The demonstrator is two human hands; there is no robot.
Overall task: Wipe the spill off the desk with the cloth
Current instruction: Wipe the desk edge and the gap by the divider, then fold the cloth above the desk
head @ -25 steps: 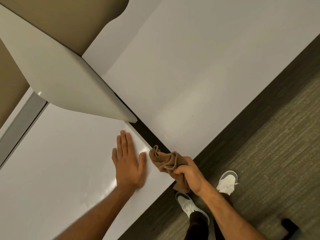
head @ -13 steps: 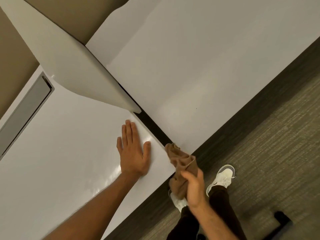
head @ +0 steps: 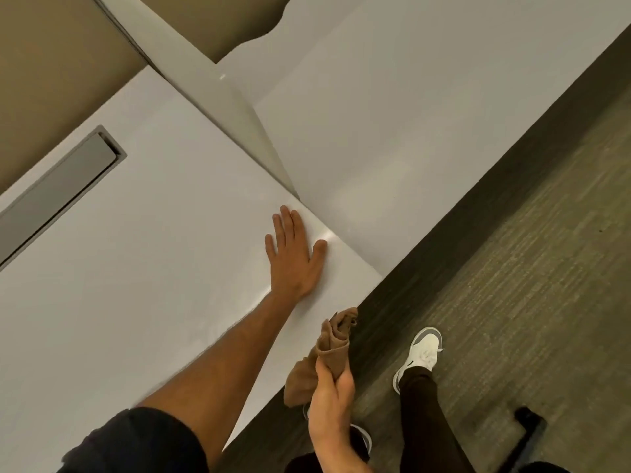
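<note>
Over the last second our right hand (head: 329, 397) has pulled the cloth (head: 327, 353) back from the gap between the two desktops to the near edge of the desk (head: 136, 268), low and right of centre in the frame; its fingers are curled round the bunched brown fabric, most of which now hangs over the floor rather than the tabletop. Our left hand (head: 293, 257) has stayed where it was, flat on the white surface near the desk's corner, fingers straight and together, thumb spread. We judge this as a lift-off between strokes or the end of wiping, since the cloth is barely over the desk, if at all. We can make out faint streaky sheen around and below the left hand, but whether that is leftover wet or only glare we cannot say at this angle. A grey recessed cable tray (head: 58, 192) sits at the left of the frame, a white divider panel (head: 218, 107) runs from the top toward the centre, a second desktop (head: 409, 131) fills the upper right, and striped carpet (head: 529, 268) lies right, with our white shoe (head: 423, 349) on it.
</note>
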